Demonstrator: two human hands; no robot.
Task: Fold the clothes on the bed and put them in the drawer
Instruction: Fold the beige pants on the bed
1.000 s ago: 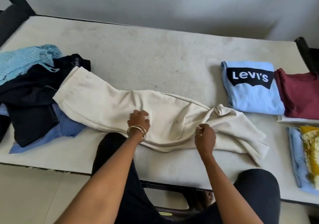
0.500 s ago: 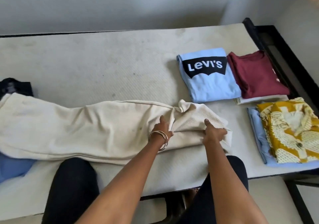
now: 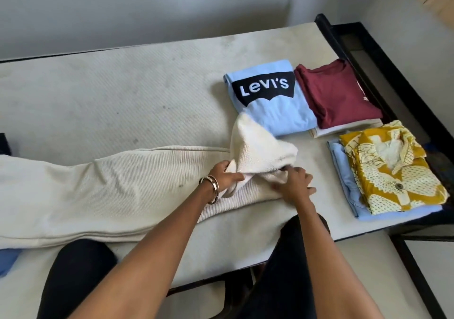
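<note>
— So, where is the garment being folded?

— A long cream ribbed knit garment (image 3: 103,191) lies across the bare off-white mattress (image 3: 122,92), running from the left edge of the frame to just right of centre. Its right end is lifted into a loose peak whose tip overlaps the lower left corner of a folded light blue T-shirt with a black Levi's logo (image 3: 267,97).

— And the hands?

— Both are at that raised end, a little right of centre. The left hand (image 3: 224,177), with metal bangles (image 3: 212,188) on its wrist, has its fingers curled into the fabric under the peak, gripping it. The right hand (image 3: 296,183) lies palm down at the cloth's right edge; its fingertips are tucked into the fold, so I cannot tell whether it pinches or only presses.

— What else is on the bed?

— In the upper right, a folded maroon T-shirt (image 3: 336,97) sits just beside the blue one, on top of a folded white piece (image 3: 344,128) whose edge shows beneath it. Below these, at the right, a folded mustard yellow patterned shirt (image 3: 393,171) rests on a folded pale blue garment (image 3: 344,171). A black bed frame (image 3: 363,55) borders the mattress on the right. At the lower left edge, a scrap of blue cloth (image 3: 7,257) shows under the cream garment. The person's dark-clad knees (image 3: 73,277) press against the near edge.
</note>
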